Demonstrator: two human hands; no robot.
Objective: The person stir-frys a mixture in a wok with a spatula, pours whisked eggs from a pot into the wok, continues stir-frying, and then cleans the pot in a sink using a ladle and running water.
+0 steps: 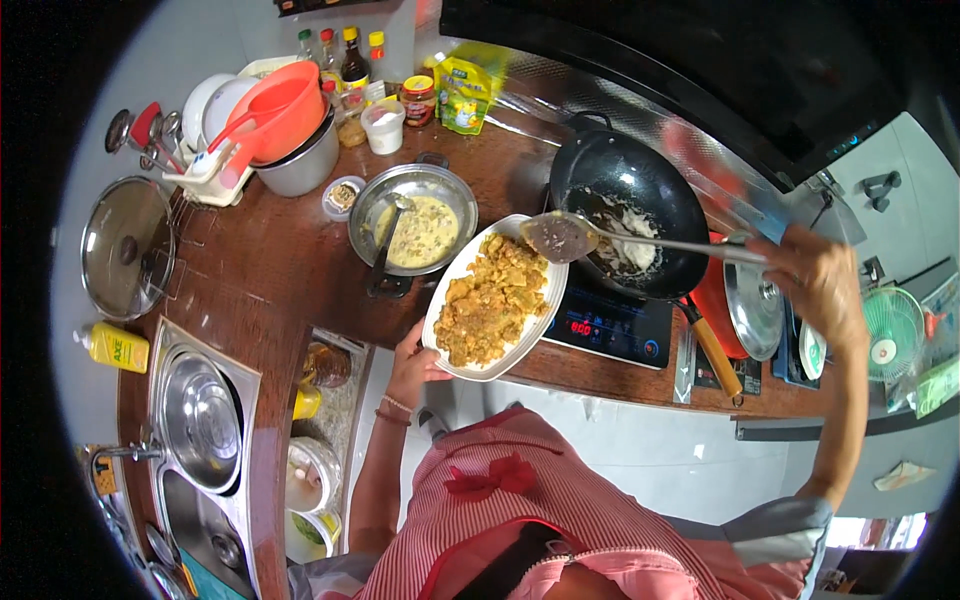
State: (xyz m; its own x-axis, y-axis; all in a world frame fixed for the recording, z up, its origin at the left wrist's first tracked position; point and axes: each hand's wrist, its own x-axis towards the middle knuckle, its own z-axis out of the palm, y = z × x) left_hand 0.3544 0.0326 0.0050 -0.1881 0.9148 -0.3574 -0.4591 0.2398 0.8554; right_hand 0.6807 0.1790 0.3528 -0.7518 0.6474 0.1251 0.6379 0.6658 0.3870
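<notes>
My left hand (pixel 413 362) grips the lower left rim of a white oval plate (pixel 545 336) heaped with golden-brown fried food (pixel 485 310). My right hand (pixel 812 282) is wrapped round the handle of a metal spatula (pixel 560 237), whose dark, wet blade is over the plate's upper right edge. Right behind the blade sits a black wok (pixel 610 165), with whitish foamy residue and oil at its bottom and a wooden handle (pixel 718 352) pointing toward me. Left of the plate, a steel pan (pixel 457 190) contains pale yellow batter (pixel 425 230) and a ladle (pixel 402 205).
The wok stands on an induction cooktop (pixel 610 325) with lit red digits. To its right are a red pot (pixel 715 300) and a glass lid (pixel 752 300). Sauce bottles (pixel 354 65), a white tub (pixel 383 128) and a red colander (pixel 285 110) line the back. A sink (pixel 205 520) lies at left.
</notes>
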